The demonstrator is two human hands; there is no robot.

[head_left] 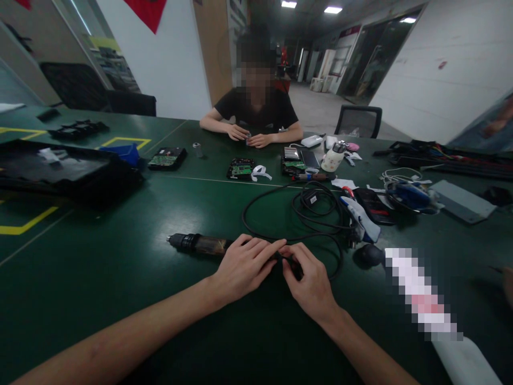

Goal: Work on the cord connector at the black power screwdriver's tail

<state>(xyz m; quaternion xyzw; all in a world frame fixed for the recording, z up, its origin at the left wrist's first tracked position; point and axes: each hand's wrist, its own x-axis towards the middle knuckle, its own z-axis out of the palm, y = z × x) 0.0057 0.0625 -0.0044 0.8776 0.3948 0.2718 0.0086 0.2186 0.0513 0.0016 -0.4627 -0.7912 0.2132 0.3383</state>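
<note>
An electric screwdriver [198, 244] lies on the green table [120, 278], its tip pointing left. My left hand [244, 267] rests over its rear end, fingers curled round the body. My right hand [306, 280] is just to the right, its fingers pinched on the black cable [276, 195] where it leaves the tool. The cable loops away toward the far right of the table.
Across the table sits a person, both hands on a small part [248, 140]. Circuit boards [240, 169], a black tray [56, 168], a white mug [332, 159], a blue-white tool [360, 218], a black mouse [368, 254] and coiled wires [409, 193] lie around.
</note>
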